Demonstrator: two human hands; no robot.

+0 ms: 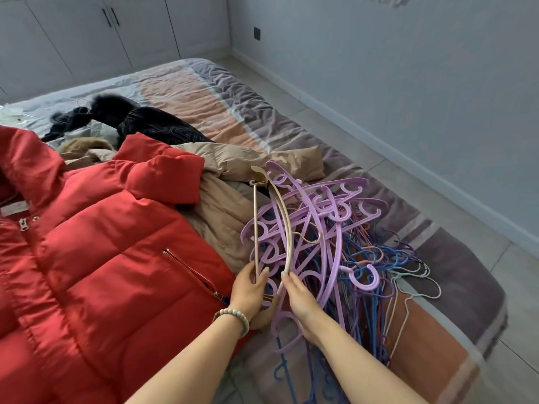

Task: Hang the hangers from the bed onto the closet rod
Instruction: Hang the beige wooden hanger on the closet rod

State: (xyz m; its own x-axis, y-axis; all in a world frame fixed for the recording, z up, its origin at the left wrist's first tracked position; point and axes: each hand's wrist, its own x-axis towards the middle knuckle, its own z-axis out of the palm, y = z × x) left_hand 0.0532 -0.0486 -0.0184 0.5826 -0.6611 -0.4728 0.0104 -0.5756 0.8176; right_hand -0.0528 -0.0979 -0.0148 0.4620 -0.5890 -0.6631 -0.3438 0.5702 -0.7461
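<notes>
"Two hands at the beige hanger (pixel 287 228)?"
"Yes. The left hand (pixel 250 287) pinches its straight bar between thumb and fingers. The right hand (pixel 300 301) has its fingertips against the curved arm; I cannot tell whether it grips."
"Where does the hanger lie?"
"Across the tangled pile of purple and blue hangers (pixel 329 217) on the bed (pixel 233 112), just beside the red jacket (pixel 102 243)."

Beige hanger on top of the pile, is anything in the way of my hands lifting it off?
Nothing lies over the beige curved hanger; the left hand grips its straight bar and the right hand touches its arm. Its hook sits among the purple plastic hangers and might snag.
</notes>
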